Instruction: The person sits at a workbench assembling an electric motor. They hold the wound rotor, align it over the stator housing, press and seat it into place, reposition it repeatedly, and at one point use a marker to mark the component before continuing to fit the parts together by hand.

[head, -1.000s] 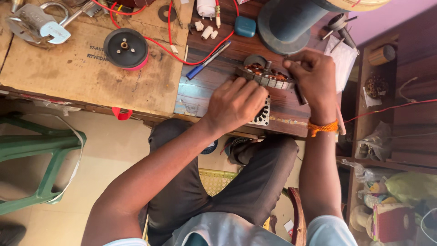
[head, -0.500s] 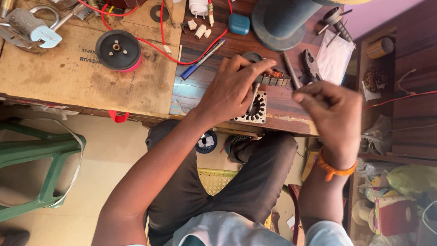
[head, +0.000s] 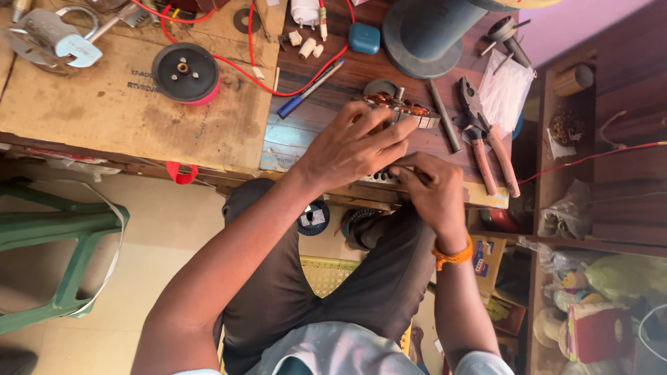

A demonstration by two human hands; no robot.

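A flattened brown cardboard sheet [head: 104, 104] with dark printing covers the bench's left half. Lower right, beside the orange-banded wrist, stands a yellow carton [head: 488, 255] with blue and red patches — further right, a red-and-white packet [head: 596, 332] sits among clear plastic bags [head: 566, 212].

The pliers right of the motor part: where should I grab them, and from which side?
Grip the pliers by the two reddish-brown handles, coming from the near table edge. The handles point toward that edge and lie slightly spread; the metal jaws point away, close beside a dark metal rod. The right hand is nearest.
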